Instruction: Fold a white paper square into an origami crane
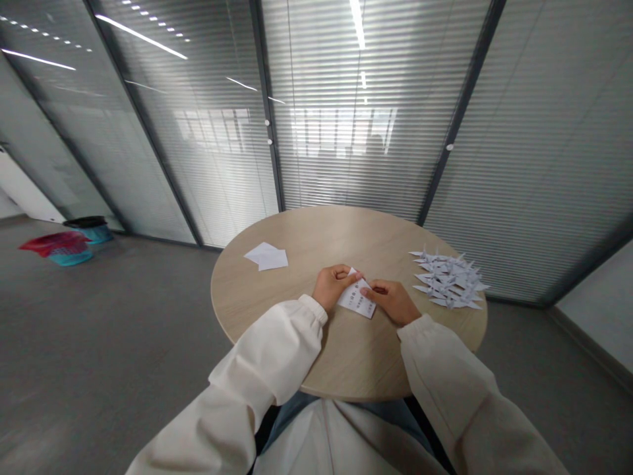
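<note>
Near the round table's [297, 237] edge — left hand [333, 285] and right hand [390, 301] pinching printed paper [356, 298] — paper cranes [448, 280] beside

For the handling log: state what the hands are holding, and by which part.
A folded, printed white paper. The left hand holds it at its top corner, and the right hand holds its upper right edge, fingers on the paper.

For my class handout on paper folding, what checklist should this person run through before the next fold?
Grip: ok. The left hand and right hand both hold the printed paper sheet.
Edges lined up: cannot tell; fingers hide the top corner.
Spare white sheets on the round table: ok.
Folded paper cranes apart from the work: ok, off to the right.
Cuffs off the paper: ok.
</note>
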The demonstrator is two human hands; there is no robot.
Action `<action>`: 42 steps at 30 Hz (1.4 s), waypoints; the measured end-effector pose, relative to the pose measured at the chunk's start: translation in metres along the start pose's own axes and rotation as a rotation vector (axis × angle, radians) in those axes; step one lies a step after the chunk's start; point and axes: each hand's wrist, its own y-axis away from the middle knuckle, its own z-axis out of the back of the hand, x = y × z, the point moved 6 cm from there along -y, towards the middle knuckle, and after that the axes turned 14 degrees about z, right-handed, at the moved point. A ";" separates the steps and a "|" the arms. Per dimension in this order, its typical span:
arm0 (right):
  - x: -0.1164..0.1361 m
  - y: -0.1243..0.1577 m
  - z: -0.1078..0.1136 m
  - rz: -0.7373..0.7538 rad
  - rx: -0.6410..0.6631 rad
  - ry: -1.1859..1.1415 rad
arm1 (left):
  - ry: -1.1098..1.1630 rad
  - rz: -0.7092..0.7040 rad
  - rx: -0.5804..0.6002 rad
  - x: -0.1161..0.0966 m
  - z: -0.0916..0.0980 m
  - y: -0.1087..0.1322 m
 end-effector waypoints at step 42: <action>-0.003 0.001 0.002 -0.019 -0.020 0.027 | -0.003 -0.018 -0.028 0.002 0.005 -0.004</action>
